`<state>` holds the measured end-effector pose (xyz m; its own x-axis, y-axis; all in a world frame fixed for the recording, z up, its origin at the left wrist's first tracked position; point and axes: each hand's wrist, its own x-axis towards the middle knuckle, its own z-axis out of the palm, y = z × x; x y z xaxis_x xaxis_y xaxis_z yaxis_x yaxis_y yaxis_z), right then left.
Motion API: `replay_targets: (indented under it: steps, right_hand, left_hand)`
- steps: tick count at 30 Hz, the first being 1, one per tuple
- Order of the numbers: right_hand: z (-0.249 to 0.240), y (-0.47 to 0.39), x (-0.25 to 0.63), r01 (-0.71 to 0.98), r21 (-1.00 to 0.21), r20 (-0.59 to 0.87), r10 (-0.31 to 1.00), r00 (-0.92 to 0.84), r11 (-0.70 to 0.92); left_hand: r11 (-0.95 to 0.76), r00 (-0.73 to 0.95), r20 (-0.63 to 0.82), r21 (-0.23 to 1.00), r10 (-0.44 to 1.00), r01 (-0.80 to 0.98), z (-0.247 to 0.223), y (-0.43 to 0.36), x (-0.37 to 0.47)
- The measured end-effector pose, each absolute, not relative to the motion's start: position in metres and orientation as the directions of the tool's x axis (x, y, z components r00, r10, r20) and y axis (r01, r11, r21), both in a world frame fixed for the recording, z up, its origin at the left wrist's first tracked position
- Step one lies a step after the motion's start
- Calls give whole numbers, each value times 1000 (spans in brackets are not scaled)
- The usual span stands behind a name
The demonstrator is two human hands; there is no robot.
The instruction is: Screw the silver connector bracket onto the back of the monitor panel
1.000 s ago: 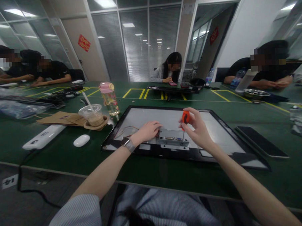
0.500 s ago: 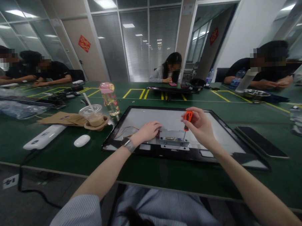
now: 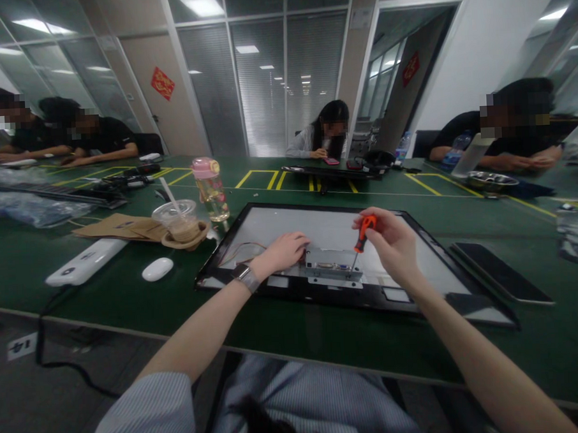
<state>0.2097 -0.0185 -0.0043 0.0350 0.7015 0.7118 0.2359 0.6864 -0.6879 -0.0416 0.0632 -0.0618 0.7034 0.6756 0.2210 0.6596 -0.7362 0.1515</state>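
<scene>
A flat panel (image 3: 289, 218) with a black frame and pale grey back lies on the green table. Near its front edge stands a metal bracket (image 3: 330, 260) with connector ports. My right hand (image 3: 390, 241) is closed on an orange and black screwdriver (image 3: 365, 233), whose shaft slants down to the bracket's right part; the tip is too small to make out. At the bracket's left end rests my left hand (image 3: 285, 250), its fingers bent together, and what they grip, if anything, is hidden. Thin wires (image 3: 242, 247) run left of that hand.
Left of the panel are a cup with a straw (image 3: 179, 221), a pink-lidded bottle (image 3: 211, 191), a white case (image 3: 157, 269) and a white power bank (image 3: 86, 262). A black phone (image 3: 499, 271) lies to the right. Several people sit across the table.
The screwdriver's handle has tilted to the right, and my right hand has shifted slightly right with it. My left hand has stayed in place.
</scene>
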Motion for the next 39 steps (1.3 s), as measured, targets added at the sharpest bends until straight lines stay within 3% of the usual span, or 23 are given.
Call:
replay_targets:
  steps: [6, 13, 21, 25, 32, 39]
  right_hand:
    - [0, -19, 210, 356, -611, 763, 645, 27, 707]
    - [0, -21, 212, 332, -641, 722, 690, -44, 692]
    - [2, -17, 213, 499, -485, 781, 613, -122, 718]
    - [-2, -14, 211, 496, -509, 780, 621, -80, 703]
    - [-3, -18, 214, 292, -689, 644, 746, -171, 663]
    - [8, -13, 227, 362, -662, 681, 728, -76, 656]
  left_hand:
    - [-720, 689, 211, 162, 693, 675, -60, 61, -42]
    - [-722, 693, 206, 152, 691, 675, -59, 60, -42]
    - [-727, 698, 207, 145, 685, 671, -59, 61, -41]
    - [-734, 703, 217, 139, 677, 665, -60, 61, -41]
    - [-724, 695, 207, 148, 689, 674, -60, 61, -41]
    - [-724, 693, 212, 147, 689, 674, -60, 60, -42]
